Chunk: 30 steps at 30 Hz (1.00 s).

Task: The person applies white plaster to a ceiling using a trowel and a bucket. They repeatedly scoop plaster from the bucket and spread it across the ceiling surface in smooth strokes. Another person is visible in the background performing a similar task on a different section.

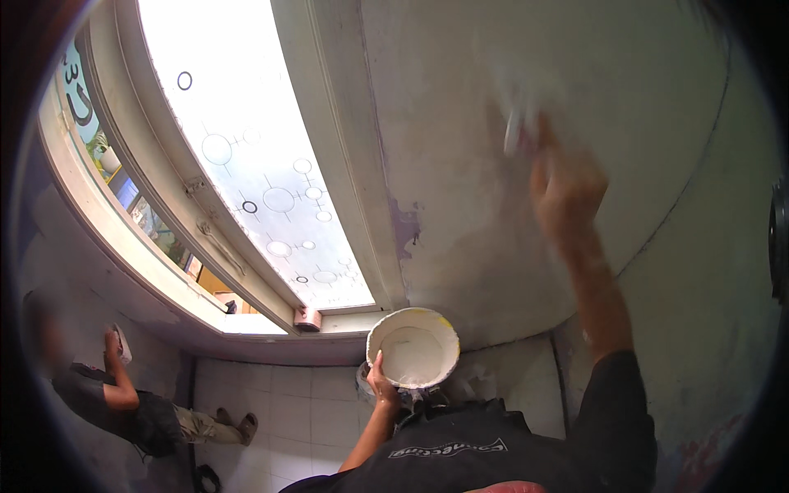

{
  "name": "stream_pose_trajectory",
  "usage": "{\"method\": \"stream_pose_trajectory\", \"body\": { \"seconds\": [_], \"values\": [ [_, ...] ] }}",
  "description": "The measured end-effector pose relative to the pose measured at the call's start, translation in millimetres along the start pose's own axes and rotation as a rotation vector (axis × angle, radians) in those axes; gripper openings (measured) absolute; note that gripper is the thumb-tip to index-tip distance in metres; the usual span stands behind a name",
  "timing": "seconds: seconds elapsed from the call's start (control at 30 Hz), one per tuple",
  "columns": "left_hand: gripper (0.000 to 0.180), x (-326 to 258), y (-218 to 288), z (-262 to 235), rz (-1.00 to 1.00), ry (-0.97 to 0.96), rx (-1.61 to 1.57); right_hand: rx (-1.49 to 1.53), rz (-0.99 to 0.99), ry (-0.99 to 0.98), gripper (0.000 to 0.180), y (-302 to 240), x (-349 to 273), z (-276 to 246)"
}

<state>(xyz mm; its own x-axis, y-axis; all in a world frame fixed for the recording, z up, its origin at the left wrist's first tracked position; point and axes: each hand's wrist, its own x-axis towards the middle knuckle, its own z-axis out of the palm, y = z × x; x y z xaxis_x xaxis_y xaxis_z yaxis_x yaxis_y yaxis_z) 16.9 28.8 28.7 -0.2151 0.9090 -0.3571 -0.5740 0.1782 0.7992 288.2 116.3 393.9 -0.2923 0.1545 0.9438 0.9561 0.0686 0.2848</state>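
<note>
The person's left hand (pixel 380 380) grips the near rim of a white bucket (pixel 413 345), thumb over the edge and fingers curled beneath, holding it at chest height; the bucket carries a pale, thick filler. The right hand (pixel 567 191) is raised well above and to the right of the bucket, fingers closed around a small flat tool (pixel 516 131) pressed against the grey plastered wall (pixel 460 123); the tool is blurred, so its exact kind cannot be told. Left of the raised hand stands a frosted window (pixel 255 164) with circle patterns in a pale frame. Far below and left of the bucket hand, another person (pixel 115 394) crouches on the tiled floor (pixel 296 411), working at the lower wall.

The bucket hangs from a one-sided grip, so it could tip and spill filler onto the floor. Filler could also drop off the tool onto the person's sleeve.
</note>
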Motion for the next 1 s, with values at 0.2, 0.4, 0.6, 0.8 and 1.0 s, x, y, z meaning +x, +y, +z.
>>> {"method": "stream_pose_trajectory", "body": {
  "seconds": [0.2, 0.4, 0.6, 0.8, 1.0],
  "values": [
    [0.053, -3, -3, 5, 0.025, -0.062, -0.038, -0.259, 0.093, 0.039, 0.035, 21, 72, 51],
    [0.053, -1, -6, -1, 0.037, -0.051, -0.039, 0.017, -0.254, -0.166, 0.032, -110, -123, 48],
    [0.054, -9, 0, -5, 0.018, -0.019, -0.007, 0.39, 0.003, -0.515, 0.039, -91, -124, 11],
    [0.054, -7, -3, -2, 0.009, -0.007, -0.028, 0.221, -0.134, -0.022, 0.039, -53, 23, 4],
    [0.053, -8, -6, -3, 0.039, -0.054, -0.026, 0.038, -0.321, 0.162, 0.036, -83, 83, 79]
  ]
}}
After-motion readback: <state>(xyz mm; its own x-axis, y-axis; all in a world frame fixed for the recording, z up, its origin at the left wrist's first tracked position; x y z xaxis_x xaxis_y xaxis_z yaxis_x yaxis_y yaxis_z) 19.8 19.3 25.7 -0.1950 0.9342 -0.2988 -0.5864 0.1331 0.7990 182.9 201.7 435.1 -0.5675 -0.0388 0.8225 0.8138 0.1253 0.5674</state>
